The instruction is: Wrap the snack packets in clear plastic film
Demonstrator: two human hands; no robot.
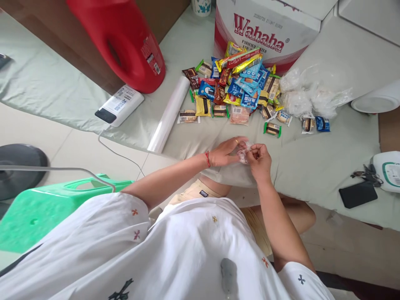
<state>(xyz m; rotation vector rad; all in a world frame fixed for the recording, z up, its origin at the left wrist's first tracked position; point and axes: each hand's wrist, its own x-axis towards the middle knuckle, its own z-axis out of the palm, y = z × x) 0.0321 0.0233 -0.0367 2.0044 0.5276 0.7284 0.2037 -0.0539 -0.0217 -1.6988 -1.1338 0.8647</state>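
Note:
A small crumpled piece of clear plastic (244,155) is held between my two hands above the table's near edge. My left hand (225,151), with a ring and a red string bracelet, is curled round its left side; the fingertips are slightly blurred. Pinched fingers of my right hand (260,161) grip the plastic from the right. Whether anything is inside it I cannot make out. Just beyond my hands lies a heap of wrapped snacks (240,85) in many colours, with a pink-looking packet (239,116) and a green-ended biscuit packet (272,129) at its front.
A clear plastic roll (168,114) lies left of the snacks, beside a white power bank (120,105) and a red jug (125,46). Behind stands a Wahaha carton (265,29). Crumpled clear bags (308,93) lie right, and a black phone-like object (358,194) near the edge.

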